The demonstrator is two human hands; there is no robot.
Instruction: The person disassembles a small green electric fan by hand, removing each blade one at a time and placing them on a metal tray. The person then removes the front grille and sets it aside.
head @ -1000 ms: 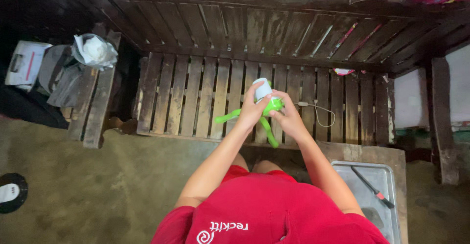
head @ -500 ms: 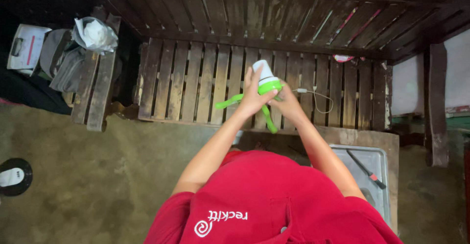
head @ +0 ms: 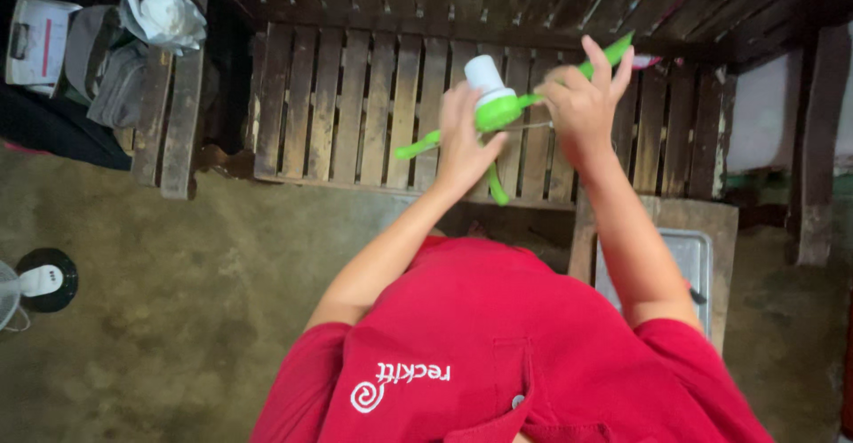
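Both hands held a green-and-white plastic gadget [head: 490, 105] above the dark slatted wooden bench [head: 355, 114].
The left hand [head: 462, 141] gripped its body from below; the right hand [head: 582, 105], fingers partly spread, clasped one green arm.

Both arms reach forward, left hand [head: 464, 145] curled in a grip, right hand [head: 582, 105] raised with fingers spread.

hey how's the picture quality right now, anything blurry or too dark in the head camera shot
Head view: the right hand is motion-blurred, as is the green leg it pulls; the left hand gripping the green and white gadget looks sharper; the wooden bench is dim, its back nearly black at the top; no glare.
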